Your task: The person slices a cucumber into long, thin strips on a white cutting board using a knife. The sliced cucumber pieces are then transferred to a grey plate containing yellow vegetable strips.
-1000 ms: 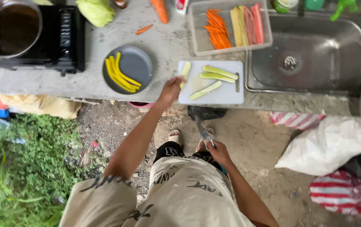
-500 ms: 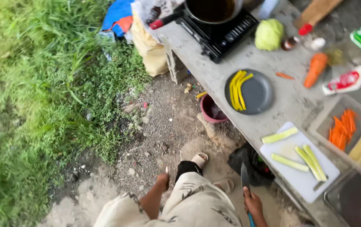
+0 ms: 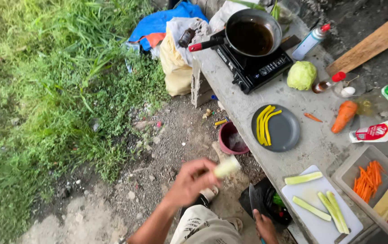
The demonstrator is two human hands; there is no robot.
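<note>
Your left hand [image 3: 189,180] is up over the dirt ground [image 3: 157,180], away from the counter [image 3: 243,104]. Its fingers are closed around a pale green strip [image 3: 227,167]. The strip sticks out past your fingers and looks a bit blurry.

Your right hand [image 3: 263,224] is low, near your leg. It is wrapped around the handle of a knife [image 3: 253,199]. The dark blade points up, just beside the edge of the counter.

On the counter near the knife is a white board [image 3: 320,226]. Some more pale green strips [image 3: 311,205] lie on it, one near the top and the others lower down. Right of the board is a clear box [image 3: 356,165] with orange carrot sticks [image 3: 367,178] and some yellow and pink pieces inside.

Farther along is a grey plate [image 3: 286,131] with yellow strips [image 3: 264,124] on its left side. A whole carrot [image 3: 343,116] lies to the right of the plate, and a red and white packet [image 3: 372,132] lies next to the carrot. A round cabbage [image 3: 301,75] sits near a black stove [image 3: 257,68]. A pan [image 3: 252,34] with dark liquid rests on the stove, and its red handle points left.

A red bowl [image 3: 232,138] sits on the ground below the plate. Green grass [image 3: 45,90] covers the left side.
</note>
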